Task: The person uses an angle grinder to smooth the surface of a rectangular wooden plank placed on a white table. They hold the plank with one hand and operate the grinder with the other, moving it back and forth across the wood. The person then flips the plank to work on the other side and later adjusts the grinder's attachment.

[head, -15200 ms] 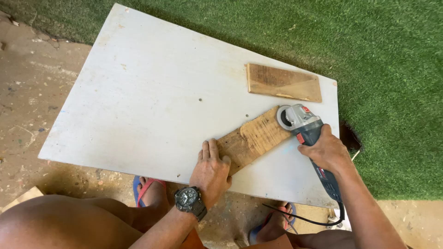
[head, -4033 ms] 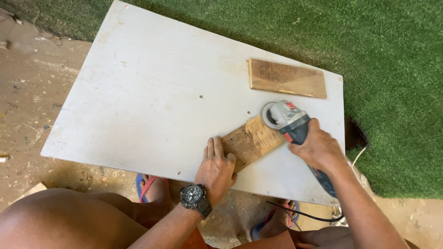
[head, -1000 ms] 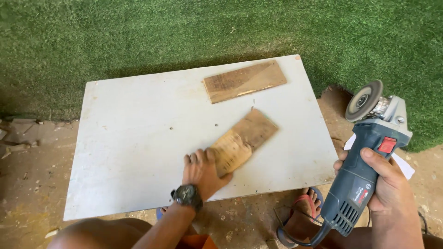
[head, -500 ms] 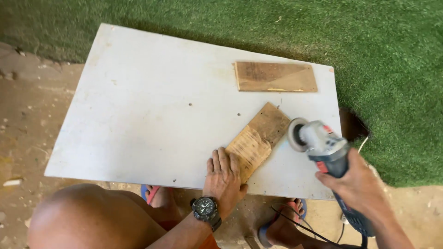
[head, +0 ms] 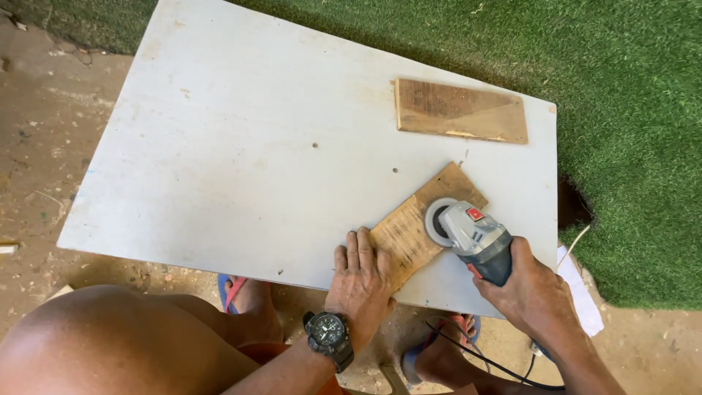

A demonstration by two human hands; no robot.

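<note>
My left hand [head: 361,281], with a dark wristwatch [head: 329,338], presses flat on the near end of a small wooden plank [head: 409,227] that lies slanted on the white board [head: 241,146]. An angle grinder [head: 468,232], grey and dark blue with a red switch, is gripped by my right hand [head: 534,298]. Its round disc rests on the middle of that plank. A second wooden plank [head: 461,111] lies flat near the board's far right corner, untouched.
Green artificial turf [head: 629,88] spreads behind and to the right of the board. Bare dirt floor [head: 36,146] lies to the left. My knee [head: 102,344] and sandalled feet [head: 241,292] are under the near edge. The grinder's black cord [head: 482,358] trails down by my right foot.
The grinder has come down from beside the plank onto its middle. My left hand still holds the plank's near end. The view has shifted closer over the board.
</note>
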